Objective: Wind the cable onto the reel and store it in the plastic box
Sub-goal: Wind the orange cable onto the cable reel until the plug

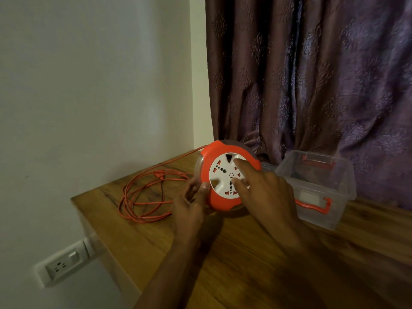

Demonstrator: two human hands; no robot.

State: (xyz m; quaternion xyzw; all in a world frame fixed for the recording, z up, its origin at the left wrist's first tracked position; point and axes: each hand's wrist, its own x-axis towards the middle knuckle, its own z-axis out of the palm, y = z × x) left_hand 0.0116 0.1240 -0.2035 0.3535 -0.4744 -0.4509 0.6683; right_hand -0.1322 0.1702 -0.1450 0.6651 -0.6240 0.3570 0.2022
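Observation:
An orange cable reel (214, 152) with a white socket face (219, 175) stands tilted on edge on the wooden table (245, 253). My left hand (190, 201) grips the reel's lower left rim, thumb on the orange edge. My right hand (265, 188) rests on the white face, two fingers pressed into its recesses. The orange cable (142, 197) lies in loose loops on the table left of the reel, and one strand runs up to the reel's top. A clear plastic box (321, 188) with orange handles stands open to the right, just behind my right hand.
The table's left edge (89, 219) drops off beside a white wall. A wall socket (64, 264) sits low on that wall. A purple patterned curtain (312, 74) hangs directly behind the reel and box.

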